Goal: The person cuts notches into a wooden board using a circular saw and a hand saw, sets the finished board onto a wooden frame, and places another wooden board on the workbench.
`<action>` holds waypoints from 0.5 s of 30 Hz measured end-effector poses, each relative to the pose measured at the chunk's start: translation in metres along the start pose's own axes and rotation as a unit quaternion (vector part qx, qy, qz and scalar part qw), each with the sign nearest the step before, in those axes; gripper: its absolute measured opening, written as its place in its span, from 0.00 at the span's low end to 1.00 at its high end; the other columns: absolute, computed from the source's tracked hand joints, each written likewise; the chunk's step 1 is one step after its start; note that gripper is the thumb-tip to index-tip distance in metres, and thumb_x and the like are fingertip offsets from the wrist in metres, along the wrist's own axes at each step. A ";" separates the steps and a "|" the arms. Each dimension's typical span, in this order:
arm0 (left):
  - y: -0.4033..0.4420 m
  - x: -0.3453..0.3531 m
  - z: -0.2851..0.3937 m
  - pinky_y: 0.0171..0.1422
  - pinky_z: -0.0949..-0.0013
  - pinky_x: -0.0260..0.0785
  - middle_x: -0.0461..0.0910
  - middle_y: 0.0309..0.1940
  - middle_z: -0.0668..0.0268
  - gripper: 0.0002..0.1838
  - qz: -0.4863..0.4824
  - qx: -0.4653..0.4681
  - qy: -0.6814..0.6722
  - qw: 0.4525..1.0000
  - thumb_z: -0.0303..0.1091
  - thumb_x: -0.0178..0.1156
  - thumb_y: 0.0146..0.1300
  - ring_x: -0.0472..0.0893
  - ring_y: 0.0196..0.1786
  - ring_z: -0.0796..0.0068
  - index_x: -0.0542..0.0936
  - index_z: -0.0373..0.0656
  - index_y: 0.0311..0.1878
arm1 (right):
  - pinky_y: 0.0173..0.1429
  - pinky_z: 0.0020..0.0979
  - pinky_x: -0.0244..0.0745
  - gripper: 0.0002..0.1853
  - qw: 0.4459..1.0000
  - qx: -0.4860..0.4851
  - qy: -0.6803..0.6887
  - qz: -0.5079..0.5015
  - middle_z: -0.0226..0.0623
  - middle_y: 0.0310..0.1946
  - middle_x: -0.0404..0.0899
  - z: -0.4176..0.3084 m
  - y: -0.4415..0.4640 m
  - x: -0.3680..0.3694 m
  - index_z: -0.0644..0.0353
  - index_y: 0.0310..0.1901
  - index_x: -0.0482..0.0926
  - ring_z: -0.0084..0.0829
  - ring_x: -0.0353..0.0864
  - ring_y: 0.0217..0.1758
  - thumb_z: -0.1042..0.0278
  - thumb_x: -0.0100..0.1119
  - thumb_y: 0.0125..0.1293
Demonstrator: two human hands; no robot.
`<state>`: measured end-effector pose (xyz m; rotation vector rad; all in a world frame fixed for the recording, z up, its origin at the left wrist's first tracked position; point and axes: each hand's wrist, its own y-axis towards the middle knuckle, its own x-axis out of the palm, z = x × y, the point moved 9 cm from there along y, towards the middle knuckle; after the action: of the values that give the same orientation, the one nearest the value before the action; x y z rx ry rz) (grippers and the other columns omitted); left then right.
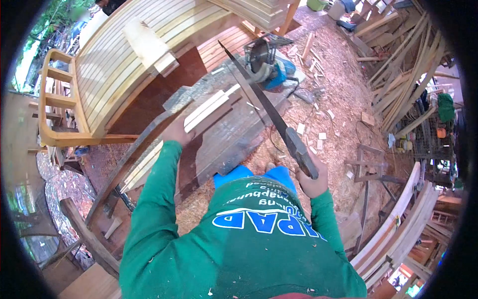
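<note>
Slatted, curved woodwork [114, 79] is standing left on sawdust-strewn ground [338, 99]. Beside it, the left hand [177, 132] is touching pale wooden strips [205, 109] on a workbench [234, 147]; its fingers are partly hiding, so its closure cannot be told. Farther right, a circular saw [278, 77] is sitting near the bench's far end. The right hand [313, 178] is wrapping tightly around a handsaw [271, 107], its blade slanting up over the bench.

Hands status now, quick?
Left hand: on the pale wood strips; can't tell if gripping.
Right hand: closed, holding the handsaw.
</note>
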<state>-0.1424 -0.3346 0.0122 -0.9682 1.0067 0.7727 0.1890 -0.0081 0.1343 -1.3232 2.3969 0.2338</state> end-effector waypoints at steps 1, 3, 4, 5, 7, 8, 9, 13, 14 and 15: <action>-0.010 -0.002 -0.020 0.65 0.48 0.77 0.86 0.56 0.51 0.36 -0.020 -0.026 0.013 0.999 0.54 0.75 0.56 0.85 0.59 0.47 0.78 0.50 0.65 | 0.56 0.28 0.81 0.35 1.000 0.008 -0.008 -0.002 0.41 0.46 0.90 -0.001 0.001 0.004 0.67 0.70 0.75 0.24 0.88 0.45 0.79 0.66 0.57; -0.030 -0.002 -0.054 0.66 0.46 0.77 0.86 0.56 0.48 0.39 -0.067 -0.079 0.035 0.994 0.59 0.77 0.53 0.84 0.61 0.45 0.77 0.48 0.64 | 0.60 0.29 0.80 0.37 1.000 0.015 0.004 -0.014 0.43 0.52 0.88 0.005 0.002 0.010 0.67 0.72 0.74 0.26 0.87 0.50 0.79 0.65 0.57; -0.030 0.000 -0.058 0.65 0.46 0.77 0.86 0.56 0.49 0.38 -0.083 -0.070 0.055 0.993 0.57 0.77 0.53 0.85 0.60 0.45 0.78 0.49 0.64 | 0.61 0.30 0.79 0.37 1.000 0.013 0.015 -0.019 0.43 0.54 0.87 0.005 0.005 0.015 0.67 0.72 0.74 0.27 0.86 0.52 0.79 0.65 0.56; -0.028 0.000 -0.058 0.64 0.46 0.78 0.86 0.56 0.49 0.37 -0.101 -0.061 0.074 0.990 0.56 0.77 0.54 0.85 0.59 0.45 0.79 0.50 0.65 | 0.63 0.31 0.79 0.38 0.999 0.012 0.026 -0.024 0.44 0.56 0.86 0.004 0.011 0.021 0.67 0.72 0.74 0.28 0.86 0.54 0.79 0.65 0.56; -0.033 0.007 -0.066 0.64 0.47 0.78 0.86 0.56 0.49 0.38 -0.119 -0.037 0.063 0.990 0.55 0.79 0.52 0.85 0.59 0.46 0.81 0.50 0.65 | 0.66 0.32 0.76 0.39 0.996 0.027 0.076 -0.035 0.45 0.60 0.84 -0.005 0.017 0.031 0.67 0.73 0.73 0.31 0.84 0.60 0.78 0.66 0.55; -0.034 0.012 -0.074 0.65 0.48 0.77 0.86 0.56 0.49 0.39 -0.120 -0.019 0.040 0.992 0.56 0.80 0.50 0.85 0.59 0.45 0.81 0.49 0.64 | 0.66 0.32 0.76 0.39 0.997 0.021 0.061 -0.041 0.45 0.60 0.84 -0.008 0.023 0.033 0.67 0.73 0.73 0.31 0.84 0.61 0.78 0.66 0.55; -0.035 0.020 -0.082 0.65 0.49 0.77 0.86 0.56 0.49 0.41 -0.123 0.001 0.018 0.992 0.57 0.81 0.48 0.85 0.59 0.45 0.82 0.49 0.64 | 0.66 0.31 0.76 0.40 0.998 0.019 0.047 -0.046 0.44 0.60 0.84 -0.009 0.027 0.033 0.67 0.74 0.72 0.31 0.84 0.61 0.78 0.66 0.55; -0.038 0.052 -0.109 0.70 0.52 0.74 0.85 0.57 0.48 0.47 -0.160 0.060 -0.066 0.983 0.59 0.85 0.38 0.83 0.62 0.46 0.84 0.46 0.63 | 0.68 0.32 0.76 0.39 0.996 0.048 0.040 -0.056 0.42 0.61 0.83 -0.015 0.037 0.036 0.67 0.74 0.71 0.30 0.83 0.63 0.80 0.63 0.56; -0.039 0.056 -0.115 0.72 0.53 0.73 0.85 0.58 0.48 0.49 -0.173 0.024 -0.069 0.982 0.60 0.85 0.36 0.82 0.63 0.46 0.84 0.45 0.63 | 0.68 0.32 0.76 0.39 0.996 0.045 0.055 -0.058 0.43 0.61 0.83 -0.014 0.042 0.041 0.68 0.74 0.71 0.30 0.83 0.63 0.80 0.63 0.56; -0.033 0.057 -0.119 0.73 0.53 0.72 0.84 0.60 0.47 0.51 -0.141 0.037 -0.081 0.986 0.60 0.85 0.36 0.82 0.64 0.46 0.83 0.44 0.65 | 0.68 0.32 0.76 0.38 0.995 0.041 0.070 -0.061 0.43 0.61 0.83 -0.014 0.046 0.047 0.69 0.74 0.71 0.30 0.83 0.63 0.80 0.62 0.56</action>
<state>-0.1330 -0.4515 -0.0574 -0.9442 0.7324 0.5635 0.1245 -0.0242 0.1254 -1.4843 2.3989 0.0079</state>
